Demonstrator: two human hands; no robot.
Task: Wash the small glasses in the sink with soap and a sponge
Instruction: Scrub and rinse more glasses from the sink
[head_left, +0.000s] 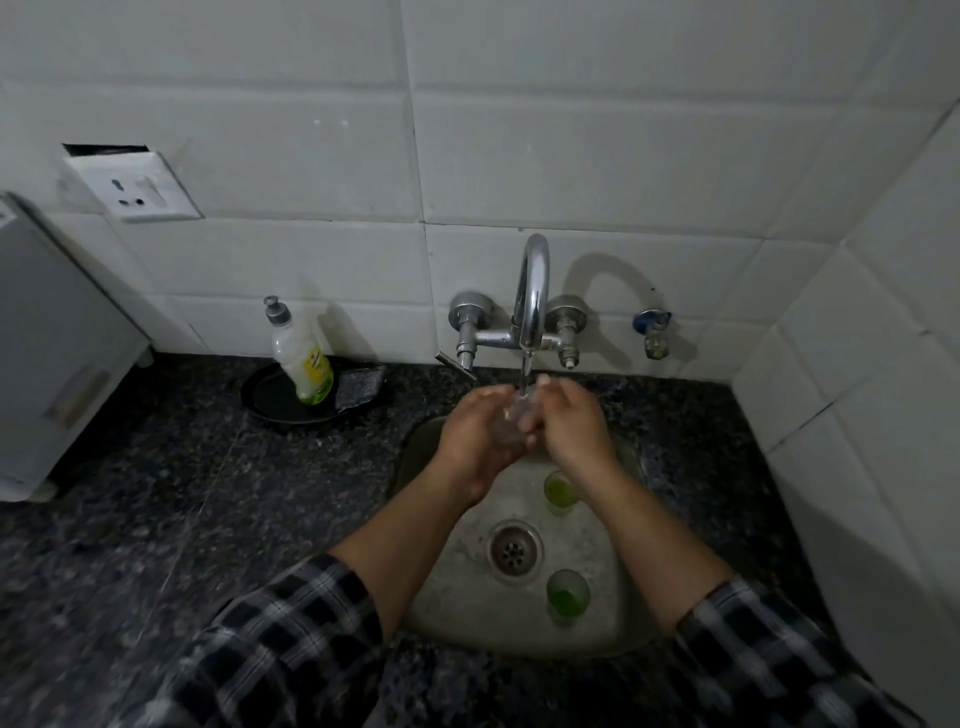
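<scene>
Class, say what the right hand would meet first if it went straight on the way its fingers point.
The right hand holds the small glass under the tap; straight beyond it, probably the left hand, though depth is unclear.

Home kitchen, folks: white wall tiles (311, 156) up the back, a dark speckled stone counter (156, 493), a steel sink (467, 597) sunk into it, and water running from the wall-mounted tap (532, 291). Dish soap bottle (304, 358) and scrub pad (358, 389) sit on a black dish (270, 395) by the wall, with a socket (137, 189) above and a white appliance (47, 364) at left.
</scene>
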